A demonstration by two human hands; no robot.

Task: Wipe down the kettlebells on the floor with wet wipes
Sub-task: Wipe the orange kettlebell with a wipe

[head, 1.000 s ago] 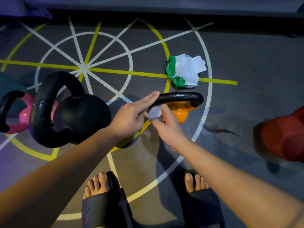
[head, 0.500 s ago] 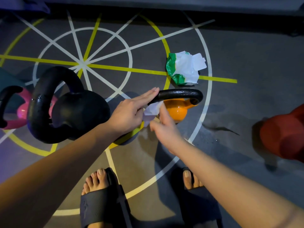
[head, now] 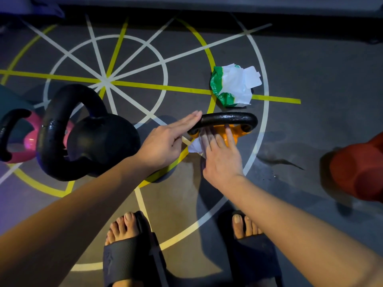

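We see the left hand [head: 165,141] with fingers straight and pressed together, their tips resting on the near end of the black handle [head: 228,118] of the orange kettlebell [head: 241,132]. The right hand [head: 221,158], fingers flat and slightly spread, reaches under that handle and presses a white wet wipe [head: 193,147] against the orange body. The wipe bunches out between our two hands. Just beyond the fingertips lies the green-and-white wipes pack [head: 232,85]. A black kettlebell [head: 99,137] stands beside the left wrist, with a pink kettlebell [head: 31,141] further out. A red kettlebell [head: 358,170] stands well to the right.
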